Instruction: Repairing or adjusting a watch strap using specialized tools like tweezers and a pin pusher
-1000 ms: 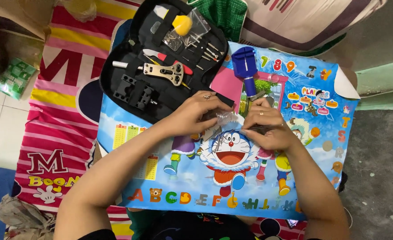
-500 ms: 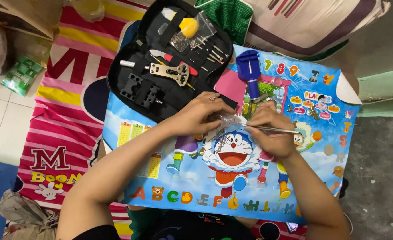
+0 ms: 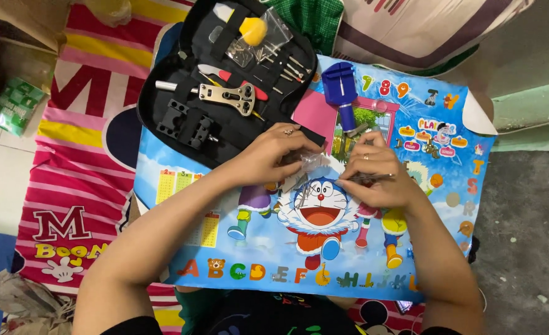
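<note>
- Seen from our head camera, our left hand (image 3: 273, 154) pinches a small clear plastic bag (image 3: 308, 164) near the middle of the colourful cartoon board (image 3: 237, 205) that serves as our bench, fingers closed on the bag's edge.
- Our right hand (image 3: 380, 177) is closed around slim metal tweezers (image 3: 364, 178), held roughly level just beside the bag; we cannot tell whether the tips grip anything.
- A few thin metal pins (image 3: 302, 195) lie on the board just below the bag, over the blue-and-white cartoon cat printed at the board's centre.
- A blue plastic tool (image 3: 341, 93) with a handle rests at the board's far edge, just beyond our right hand.
- An open black tool case (image 3: 181, 68) overlaps the board's far left corner, lying partly on the striped pink and red mat (image 3: 70, 155) beneath.
- Inside the case we see a silver metal wrench-like tool (image 3: 228, 96), a black block holder (image 3: 184, 121), a red-handled tool (image 3: 234, 77), a row of small pins and a clear packet with a yellow piece (image 3: 253, 30).
- A small green packet (image 3: 15, 105) sits on the floor well apart from the board, beyond the mat's left edge.
- A striped cushion (image 3: 423, 28) lies past the board's far right corner.
- Both our forearms reach in from the near edge of the board, meeting over its centre.
</note>
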